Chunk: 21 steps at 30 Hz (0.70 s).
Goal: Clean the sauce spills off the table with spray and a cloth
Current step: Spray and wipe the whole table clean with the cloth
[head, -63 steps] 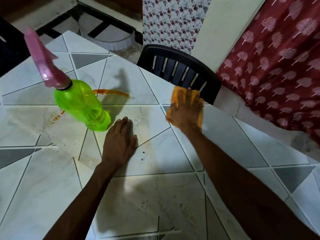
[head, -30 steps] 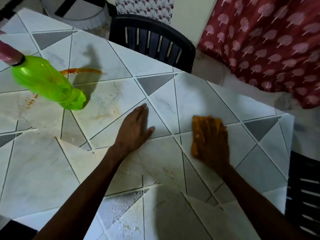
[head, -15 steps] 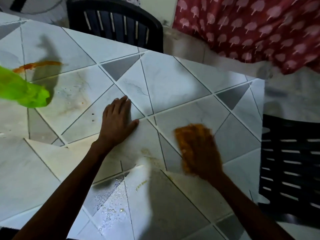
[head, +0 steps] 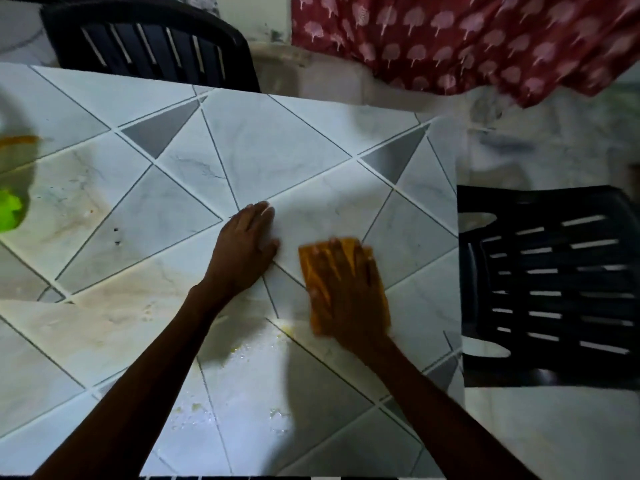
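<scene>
Pressing flat on an orange cloth (head: 376, 275), the person's right hand (head: 349, 299) has its fingers straight and a little spread, so it grips nothing and only bears down on the fabric. Cloth and hand are both somewhat blurred. They sit on the tiled table (head: 277, 143), towards its right edge. Just to their left, the left hand (head: 244, 251) lies palm down on the bare top, fingers straight and close together, holding nothing.

Wet droplets (head: 249, 353) and small yellowish smears glisten on the surface just nearer the person than the two hands. At the far left edge of the view, only a sliver of the green spray bottle (head: 8, 211) shows, well apart from both hands, and beyond it there is an orange sauce streak (head: 17, 140) on the tabletop. One black chair (head: 149, 46) stands at the far side of the table and another black slatted chair (head: 547, 282) at its right side. A red patterned curtain (head: 467, 39) hangs beyond the table's far right corner.
</scene>
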### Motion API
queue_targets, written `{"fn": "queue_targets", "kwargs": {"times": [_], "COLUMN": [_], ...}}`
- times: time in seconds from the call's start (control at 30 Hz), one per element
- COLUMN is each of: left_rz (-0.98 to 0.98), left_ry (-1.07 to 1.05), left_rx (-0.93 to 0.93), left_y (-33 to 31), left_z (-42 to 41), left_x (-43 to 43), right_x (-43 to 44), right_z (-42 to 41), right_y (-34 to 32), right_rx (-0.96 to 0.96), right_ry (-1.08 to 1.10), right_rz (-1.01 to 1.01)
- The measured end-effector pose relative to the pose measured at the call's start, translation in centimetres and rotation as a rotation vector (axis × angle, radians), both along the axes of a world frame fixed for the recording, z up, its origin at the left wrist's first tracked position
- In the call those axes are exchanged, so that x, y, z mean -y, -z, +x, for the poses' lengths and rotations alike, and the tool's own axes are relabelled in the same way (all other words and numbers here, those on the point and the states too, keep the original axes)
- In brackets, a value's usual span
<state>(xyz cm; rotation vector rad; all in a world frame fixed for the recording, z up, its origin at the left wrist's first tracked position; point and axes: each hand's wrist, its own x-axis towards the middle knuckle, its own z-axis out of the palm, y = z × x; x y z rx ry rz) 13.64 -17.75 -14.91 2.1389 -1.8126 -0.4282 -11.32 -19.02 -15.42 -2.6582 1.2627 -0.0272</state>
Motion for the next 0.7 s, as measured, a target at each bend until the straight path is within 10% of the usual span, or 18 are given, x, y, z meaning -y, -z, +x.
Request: {"fn": "queue_targets", "kwargs": {"times": [0.2, 0.43, 0.7], "left_rz": [0.154, 0.189, 0.233], "left_ry": [0.022, 0.038, 0.022], "left_rx": [0.048, 0.086, 0.099], "left_y": [-0.3, 0.2, 0.2], "left_z": [-7.7, -12.6, -13.3], "left_x": [0.8, 0.7, 1.2], "right_x": [3.0, 17.3, -3.0], "right_z": [-14.3, -7.5, -17.0], "right_y": [0.5, 0.4, 0.3], "right_rx": [-0.101, -0.057, 0.006], "right_ry": [0.188, 0.547, 0.313], "right_rz": [0.06, 0.063, 0.036]}}
